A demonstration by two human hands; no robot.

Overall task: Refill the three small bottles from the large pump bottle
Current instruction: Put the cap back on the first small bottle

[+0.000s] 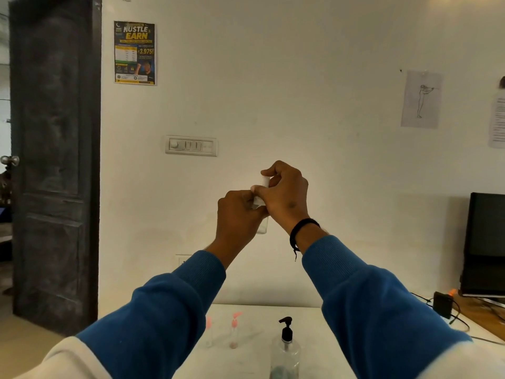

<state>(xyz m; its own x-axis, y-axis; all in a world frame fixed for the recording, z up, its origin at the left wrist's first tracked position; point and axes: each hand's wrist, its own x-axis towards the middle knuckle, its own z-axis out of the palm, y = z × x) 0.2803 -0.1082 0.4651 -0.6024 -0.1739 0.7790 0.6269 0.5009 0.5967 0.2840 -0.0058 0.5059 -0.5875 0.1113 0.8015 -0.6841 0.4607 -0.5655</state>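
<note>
We hold a small clear plastic bottle [263, 224] raised before the wall, our left hand [240, 214] in a grip around its body, our right hand [284, 192] pinching its white cap [264, 181]. Below, on the white desk [254, 359], stand two small pink-pump bottles [234, 332] and the large clear black-pump bottle [285, 348].

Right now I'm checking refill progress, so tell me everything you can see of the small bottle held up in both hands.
The small bottle looks like clear plastic, held roughly upright in the air before the white wall, well above the table. Only its lower body shows below the hands, and its fill level cannot be told. The left hand grips its body; the right hand pinches its white top.
</note>
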